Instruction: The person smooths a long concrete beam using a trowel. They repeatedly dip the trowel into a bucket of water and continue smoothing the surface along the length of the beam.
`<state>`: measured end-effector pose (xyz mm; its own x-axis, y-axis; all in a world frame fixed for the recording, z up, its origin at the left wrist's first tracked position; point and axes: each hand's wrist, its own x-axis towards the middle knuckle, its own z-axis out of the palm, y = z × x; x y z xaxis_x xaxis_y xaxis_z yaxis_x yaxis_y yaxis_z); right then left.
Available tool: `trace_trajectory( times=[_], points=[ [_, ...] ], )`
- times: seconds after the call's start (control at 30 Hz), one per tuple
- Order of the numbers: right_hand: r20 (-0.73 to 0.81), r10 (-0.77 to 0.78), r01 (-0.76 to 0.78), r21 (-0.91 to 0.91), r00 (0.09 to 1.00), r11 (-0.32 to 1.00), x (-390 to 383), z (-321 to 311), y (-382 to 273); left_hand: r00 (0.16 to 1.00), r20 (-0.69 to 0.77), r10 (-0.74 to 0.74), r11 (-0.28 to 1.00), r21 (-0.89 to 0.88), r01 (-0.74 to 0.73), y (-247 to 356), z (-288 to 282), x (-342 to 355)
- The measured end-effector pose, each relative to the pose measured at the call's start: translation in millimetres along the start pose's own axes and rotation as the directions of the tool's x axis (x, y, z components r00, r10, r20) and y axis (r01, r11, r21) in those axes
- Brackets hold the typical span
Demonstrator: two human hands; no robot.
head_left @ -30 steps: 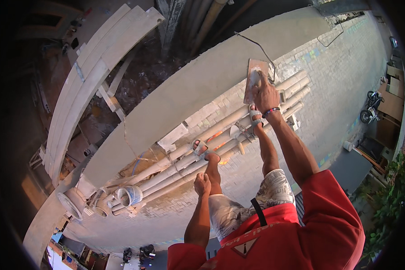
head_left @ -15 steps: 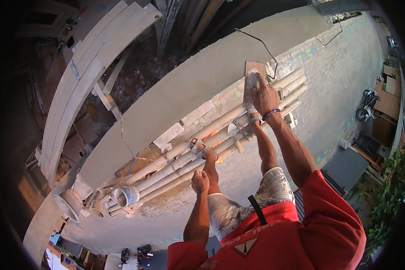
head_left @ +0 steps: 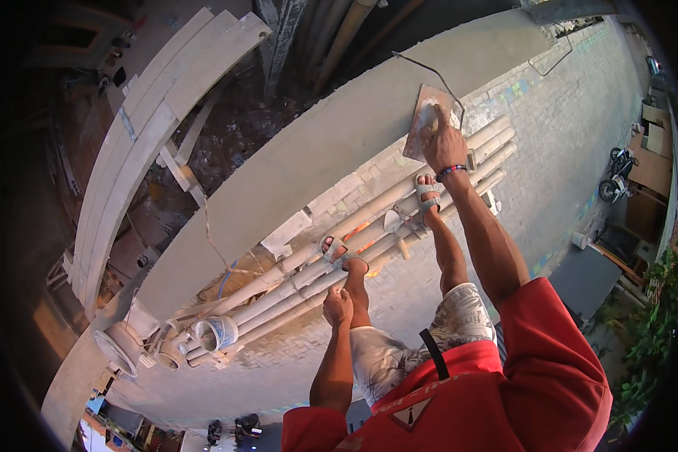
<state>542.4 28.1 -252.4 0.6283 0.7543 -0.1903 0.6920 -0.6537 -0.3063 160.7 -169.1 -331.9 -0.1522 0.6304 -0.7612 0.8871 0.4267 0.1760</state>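
Observation:
My right hand [head_left: 446, 147] grips a flat rectangular trowel [head_left: 416, 132], which lies at the edge of the smooth grey plastered band [head_left: 279, 169]. A bent dark rod [head_left: 452, 94] arches beside the trowel. Lower down, my left hand [head_left: 337, 305] is curled closed; whatever it holds, if anything, is hidden. My sandalled feet [head_left: 334, 251] rest on long parallel pipes [head_left: 271, 282], with a small trowel-like tool [head_left: 392, 222] between them. A bucket [head_left: 215, 331] sits toward the pipes' left end.
A curved stack of pale boards [head_left: 158, 113] stands upper left, beside a dark cluttered drop. Far below are a tiled pavement [head_left: 542, 143], a motorbike [head_left: 616, 169], brown boards and plants [head_left: 648, 339]. A large round tub [head_left: 117, 346] is at the lower left.
My right hand has moved the trowel a little upward, onto the plastered band, since half a second ago. My left hand and feet have barely moved.

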Motion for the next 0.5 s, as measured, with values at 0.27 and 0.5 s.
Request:
trace_trajectory(
  times=[0.27,0.5],
  points=[
    [0.073,-0.055,0.055,0.004,0.996,0.999,-21.7,15.0,-0.3,1.0,-0.019,0.014,0.999,0.035,-0.013,-3.8,0.5,-1.1],
    [-0.063,-0.027,0.026,-0.017,0.998,1.0,59.2,10.2,-28.3,0.999,-0.006,0.042,0.999,0.033,-0.042,0.0,6.7,-1.4]
  ],
)
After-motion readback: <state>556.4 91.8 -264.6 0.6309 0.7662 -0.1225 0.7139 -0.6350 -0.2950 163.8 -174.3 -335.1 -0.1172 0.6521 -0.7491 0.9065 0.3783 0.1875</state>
